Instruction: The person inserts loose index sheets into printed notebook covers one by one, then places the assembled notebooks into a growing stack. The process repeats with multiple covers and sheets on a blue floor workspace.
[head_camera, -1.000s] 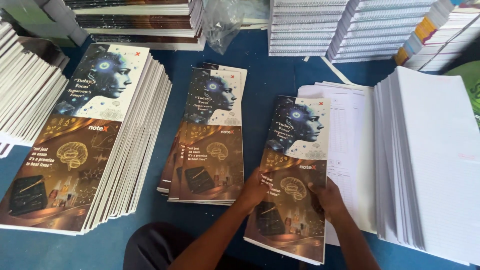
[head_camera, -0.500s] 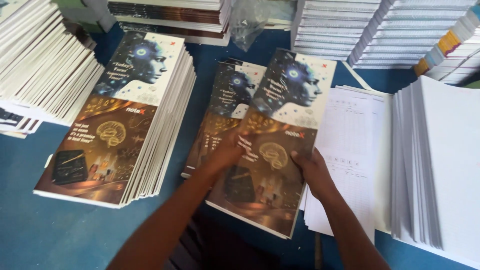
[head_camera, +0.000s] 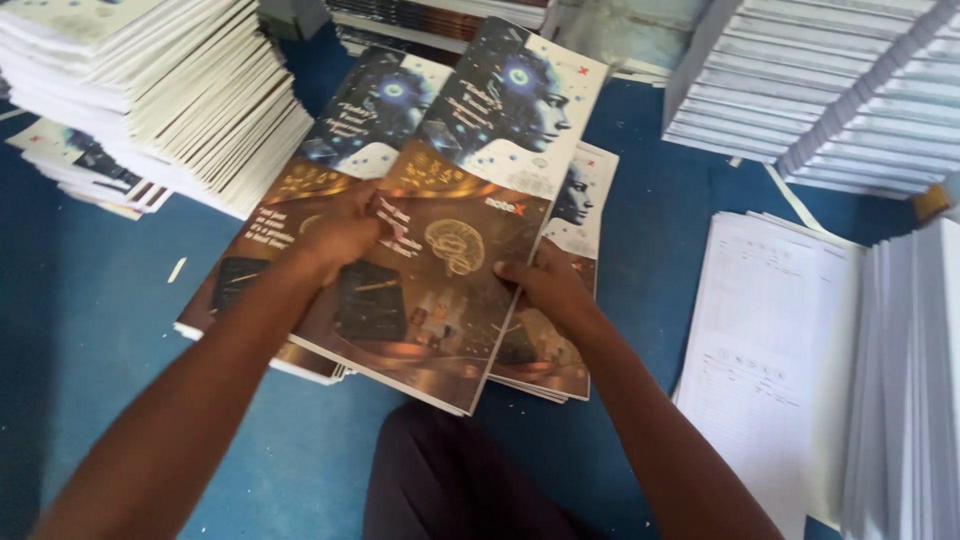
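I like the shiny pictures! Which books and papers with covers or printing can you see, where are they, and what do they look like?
Held cover: in both hands, left hand, right hand; tall, blue head picture above, brown-gold brain below.
Left pile: same covers, under it.
Middle pile: same covers, mostly hidden.
Printed sheets: right, white, faint grid lines.
White stacks: upper left, plain page edges.

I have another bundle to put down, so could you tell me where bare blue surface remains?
Bare blue surface lies left of the held booklet, below the tall stack. A narrower strip runs between the booklets and printed sheets. The right side is crowded.
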